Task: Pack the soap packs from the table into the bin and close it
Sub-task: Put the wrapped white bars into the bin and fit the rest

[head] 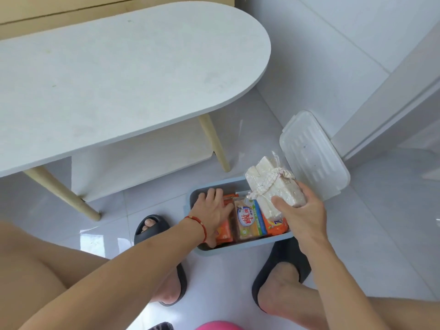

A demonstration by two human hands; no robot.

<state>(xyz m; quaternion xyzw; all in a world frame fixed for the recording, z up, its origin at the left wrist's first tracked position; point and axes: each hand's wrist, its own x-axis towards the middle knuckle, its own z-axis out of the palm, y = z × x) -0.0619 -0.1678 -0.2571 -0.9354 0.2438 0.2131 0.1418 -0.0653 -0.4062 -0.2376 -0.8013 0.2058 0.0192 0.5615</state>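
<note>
A light blue bin (240, 247) stands open on the floor between my feet. Inside it lie several soap packs, among them an orange pack (223, 232) and a tan pack with a blue and green label (250, 222). My left hand (213, 210) reaches into the bin's left side, fingers spread and pressing on the orange packs. My right hand (302, 210) grips a clear-wrapped bundle of white soap bars (269, 184) tied with ribbon, held over the bin's right side. The translucent white lid (312, 156) lies on the floor just beyond the bin.
A white oval table (114, 75) with pale wooden legs stands to the left, its top bare. A white wall base and door frame (381, 120) run along the right. My black slippers (152, 225) flank the bin on the grey tiled floor.
</note>
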